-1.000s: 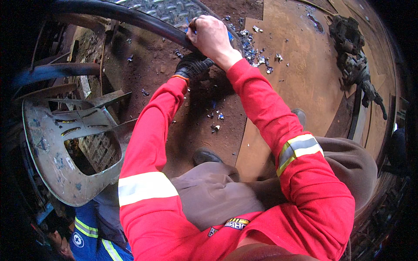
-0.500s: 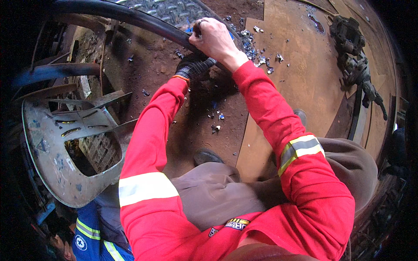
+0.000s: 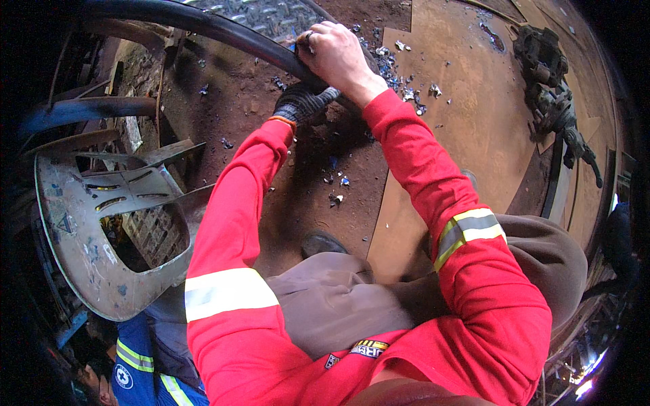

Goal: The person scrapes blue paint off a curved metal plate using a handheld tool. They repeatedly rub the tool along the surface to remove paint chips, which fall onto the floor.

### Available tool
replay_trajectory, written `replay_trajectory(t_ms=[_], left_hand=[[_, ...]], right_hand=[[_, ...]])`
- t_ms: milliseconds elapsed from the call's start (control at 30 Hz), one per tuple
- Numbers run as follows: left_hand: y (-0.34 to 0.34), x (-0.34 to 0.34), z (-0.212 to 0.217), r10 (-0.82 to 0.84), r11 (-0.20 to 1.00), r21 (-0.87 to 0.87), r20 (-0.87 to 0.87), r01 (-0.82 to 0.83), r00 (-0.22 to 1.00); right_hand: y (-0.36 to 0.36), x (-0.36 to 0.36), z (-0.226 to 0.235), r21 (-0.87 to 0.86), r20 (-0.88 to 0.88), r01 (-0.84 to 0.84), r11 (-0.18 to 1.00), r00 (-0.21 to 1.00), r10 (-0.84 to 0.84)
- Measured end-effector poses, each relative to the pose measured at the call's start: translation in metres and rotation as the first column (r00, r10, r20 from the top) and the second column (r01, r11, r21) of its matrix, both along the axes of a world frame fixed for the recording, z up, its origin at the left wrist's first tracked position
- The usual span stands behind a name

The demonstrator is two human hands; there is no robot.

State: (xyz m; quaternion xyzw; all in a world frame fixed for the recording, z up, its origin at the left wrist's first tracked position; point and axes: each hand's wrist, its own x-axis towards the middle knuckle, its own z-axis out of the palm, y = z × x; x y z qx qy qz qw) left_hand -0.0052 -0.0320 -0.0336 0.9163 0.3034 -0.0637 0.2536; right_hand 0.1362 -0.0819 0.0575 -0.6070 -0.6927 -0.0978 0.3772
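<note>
A thick black tube (image 3: 223, 30) curves across the top, along a diamond-patterned metal plate (image 3: 274, 17). My right hand (image 3: 338, 59), bare and with a ring, is closed against the tube's right part. Its fingers pinch a small brownish piece (image 3: 302, 44) that I cannot identify. Just below, my left hand (image 3: 303, 103) in a dark grey knitted glove is closed around the underside of the tube. Some of its fingers are hidden behind the tube and in shadow.
Blue and white paint flakes (image 3: 406, 91) litter the dirt and brown sheet floor (image 3: 460, 135). A grey metal panel with cutouts (image 3: 74, 250) stands left, near a person in blue workwear (image 3: 135, 358). Dark heavy machine parts (image 3: 552, 88) lie at the right. A blue bar (image 3: 95, 111) juts in left.
My right hand has shifted very slightly along the tube, while my left hand stays nearly in place. Bright glints now show at the lower right, and a dark shape at the right edge has moved.
</note>
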Motion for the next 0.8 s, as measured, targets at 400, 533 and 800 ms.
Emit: replay_trajectory(t_ms=[400,533,800], left_hand=[[0.007,-0.009,-0.004,-0.065,0.998,0.001,-0.072,0.065,0.995],[-0.007,-0.001,0.019,0.028,0.995,-0.096,0.006,-0.027,1.000],[0.005,-0.008,-0.015,0.086,0.996,-0.010,0.058,-0.086,0.995]], right_hand=[[0.007,-0.009,-0.002,-0.048,-0.029,-0.011,0.999,1.000,0.010],[0.005,0.000,-0.004,-0.072,-0.139,-0.071,0.995,0.988,0.061],[-0.003,0.000,0.001,-0.125,-0.510,-0.131,0.984,0.859,0.049]])
